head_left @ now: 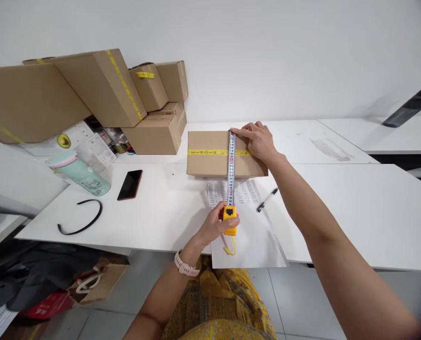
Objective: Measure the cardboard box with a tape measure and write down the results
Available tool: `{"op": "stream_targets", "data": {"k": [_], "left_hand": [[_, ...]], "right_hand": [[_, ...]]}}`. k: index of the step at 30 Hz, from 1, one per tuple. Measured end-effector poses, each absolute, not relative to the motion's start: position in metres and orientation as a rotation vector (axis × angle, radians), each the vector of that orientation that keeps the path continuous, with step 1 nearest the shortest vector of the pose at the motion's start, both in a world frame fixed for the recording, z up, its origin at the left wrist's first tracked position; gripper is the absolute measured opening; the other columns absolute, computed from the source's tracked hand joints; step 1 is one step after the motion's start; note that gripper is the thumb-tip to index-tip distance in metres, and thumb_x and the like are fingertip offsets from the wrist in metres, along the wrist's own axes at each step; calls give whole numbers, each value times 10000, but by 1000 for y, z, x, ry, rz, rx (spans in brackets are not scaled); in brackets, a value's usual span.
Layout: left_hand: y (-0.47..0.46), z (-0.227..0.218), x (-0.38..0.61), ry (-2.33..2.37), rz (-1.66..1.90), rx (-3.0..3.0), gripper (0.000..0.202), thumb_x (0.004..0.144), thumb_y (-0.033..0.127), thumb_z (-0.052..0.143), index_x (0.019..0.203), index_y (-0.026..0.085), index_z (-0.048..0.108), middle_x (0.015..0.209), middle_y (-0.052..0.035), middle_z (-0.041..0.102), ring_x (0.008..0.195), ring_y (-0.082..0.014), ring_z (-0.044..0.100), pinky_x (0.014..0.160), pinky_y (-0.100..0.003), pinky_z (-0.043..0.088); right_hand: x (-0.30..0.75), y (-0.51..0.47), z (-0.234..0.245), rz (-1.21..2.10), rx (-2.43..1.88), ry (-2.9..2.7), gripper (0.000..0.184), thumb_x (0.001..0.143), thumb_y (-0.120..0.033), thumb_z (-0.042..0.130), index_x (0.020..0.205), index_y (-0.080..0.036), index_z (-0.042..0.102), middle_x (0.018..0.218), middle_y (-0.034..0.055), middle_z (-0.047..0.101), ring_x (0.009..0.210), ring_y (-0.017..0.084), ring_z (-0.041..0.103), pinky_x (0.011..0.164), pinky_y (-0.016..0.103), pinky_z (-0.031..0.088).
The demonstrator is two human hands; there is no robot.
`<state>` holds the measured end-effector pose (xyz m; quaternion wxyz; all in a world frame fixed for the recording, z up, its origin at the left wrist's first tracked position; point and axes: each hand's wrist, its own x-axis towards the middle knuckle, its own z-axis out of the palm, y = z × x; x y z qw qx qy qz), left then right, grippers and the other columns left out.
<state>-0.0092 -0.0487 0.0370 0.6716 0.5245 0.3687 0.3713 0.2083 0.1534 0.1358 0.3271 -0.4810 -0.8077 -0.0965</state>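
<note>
The left hand point(215, 224) is closed around a small yellow plastic tape-measure case point(229, 218), held just above a white printed sheet of paper point(253, 236) at the near edge of the white desk point(161, 212); a yellow loop cord hangs from the case, and a pale pink watch point(184, 265) sits on that wrist. From the case the white numbered tape blade point(231, 165) runs straight away across the top of a flat brown cardboard box point(214, 153) sealed with a strip of yellow tape. The right hand point(258, 140) lies on the box's far right part, its fingertips pressing the end of the blade down at the far edge. The box rests on the desk, partly over the far end of the sheet. A black pen point(267, 199) lies on the sheet, just right of the blade. Further left on the desk are a black smartphone point(130, 184), a thin curved black band point(81, 219) and a mint-green bottle with a pink lid point(78, 172) on its side. Behind them, a stack of brown cardboard boxes point(100, 89) leans against the white wall.
</note>
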Motion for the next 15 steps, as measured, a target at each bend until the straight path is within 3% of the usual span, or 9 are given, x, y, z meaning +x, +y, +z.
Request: {"op": "stream_targets", "data": {"k": [4,10,15], "left_hand": [[-48,39,-12,805,836,1216,442,778,491,798,971,185,543,902,-8,603,746,-114,522,674,-260,420],[-47,37,-12,813,815,1191,442,780,484,797,991,197,535,937,-13,620,760,-120,529,668,-256,421],[-53,36,-15,798,831,1179,433,783,471,804,977,199,530,968,-27,633,778,-124,542,681,-256,442]], "right_hand": [[208,152,136,-247,-1269,-2119,544,987,-157,330,1354,-310,702,1114,116,656,995,300,479,867,475,383],[209,151,136,-262,-1286,-2144,473,992,-243,401,1378,-308,665,1098,108,636,1014,304,489,885,486,411],[206,145,137,-301,-1375,-2116,493,1041,-269,303,1424,-283,612,1101,101,650,1045,301,521,921,479,420]]}}
